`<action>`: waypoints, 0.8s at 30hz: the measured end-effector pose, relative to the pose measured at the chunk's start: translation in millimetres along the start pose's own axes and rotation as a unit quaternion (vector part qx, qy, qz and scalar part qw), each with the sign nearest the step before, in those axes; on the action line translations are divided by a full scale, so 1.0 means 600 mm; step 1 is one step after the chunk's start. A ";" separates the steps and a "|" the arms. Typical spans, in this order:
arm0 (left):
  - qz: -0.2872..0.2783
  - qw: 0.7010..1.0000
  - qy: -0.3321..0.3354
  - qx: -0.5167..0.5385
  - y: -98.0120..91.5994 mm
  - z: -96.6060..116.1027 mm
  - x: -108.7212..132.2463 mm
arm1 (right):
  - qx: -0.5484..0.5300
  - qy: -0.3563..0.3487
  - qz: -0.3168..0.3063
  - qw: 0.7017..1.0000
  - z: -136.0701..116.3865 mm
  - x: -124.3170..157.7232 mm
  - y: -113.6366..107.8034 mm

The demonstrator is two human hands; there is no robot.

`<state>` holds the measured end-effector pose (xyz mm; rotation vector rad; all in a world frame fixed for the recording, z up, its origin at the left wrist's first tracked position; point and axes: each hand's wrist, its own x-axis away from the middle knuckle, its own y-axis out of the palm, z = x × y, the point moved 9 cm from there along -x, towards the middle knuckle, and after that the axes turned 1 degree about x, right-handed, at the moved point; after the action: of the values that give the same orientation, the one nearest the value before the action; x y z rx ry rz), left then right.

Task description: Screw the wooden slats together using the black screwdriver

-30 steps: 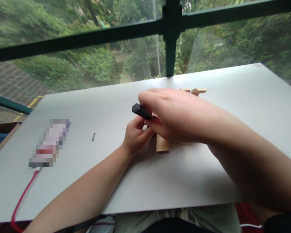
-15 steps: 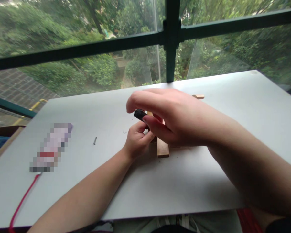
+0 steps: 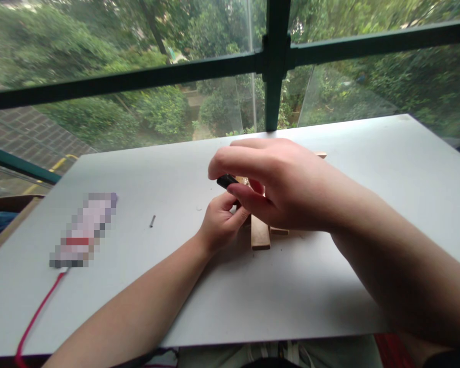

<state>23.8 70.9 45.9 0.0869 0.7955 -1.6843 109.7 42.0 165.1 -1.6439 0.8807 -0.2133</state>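
Note:
My right hand (image 3: 272,184) arches over the middle of the table, its thumb and fingers closed on a short black handle (image 3: 227,181). The tool's lower end is hidden, so I cannot tell its kind. Just below, my left hand (image 3: 222,220) is closed with thumb and forefinger pinched at a wooden piece (image 3: 260,237). That light brown piece sticks out toward me from under my hands. Beside it on the right shows the end of another wooden piece (image 3: 279,232). My right hand covers most of the wood.
A small dark screw or nail (image 3: 152,221) lies on the white table (image 3: 176,179) left of my hands. Farther left is a blurred-out device (image 3: 82,230) with a red cable (image 3: 38,317). Beyond my right wrist shows a wooden stick (image 3: 321,155). Window frames (image 3: 274,66) border the far edge.
The view has shifted slightly, so things sit a little farther right. My right hand has turned a little about the black handle. More of the second wooden piece shows.

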 end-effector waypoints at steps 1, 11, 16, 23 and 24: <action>-0.003 1.000 -0.004 -0.001 0.001 0.001 0.000 | 0.001 -0.012 0.009 1.000 -0.001 0.000 0.001; -0.013 1.000 0.013 -0.015 0.003 -0.002 0.000 | 0.013 0.027 -0.007 1.000 -0.001 0.001 -0.005; -0.008 1.000 0.019 -0.020 0.002 -0.007 0.002 | -0.002 0.016 -0.006 1.000 -0.002 0.001 -0.008; -0.011 0.999 0.032 -0.004 0.003 -0.004 0.003 | -0.003 0.035 -0.021 0.999 0.000 0.002 -0.012; -0.010 0.999 0.033 -0.003 0.003 -0.003 0.003 | -0.003 0.038 -0.018 0.999 0.001 0.002 -0.012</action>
<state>23.9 70.3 42.6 0.1307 0.8531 -1.7059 113.8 41.8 170.9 -1.6684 0.9093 -0.3001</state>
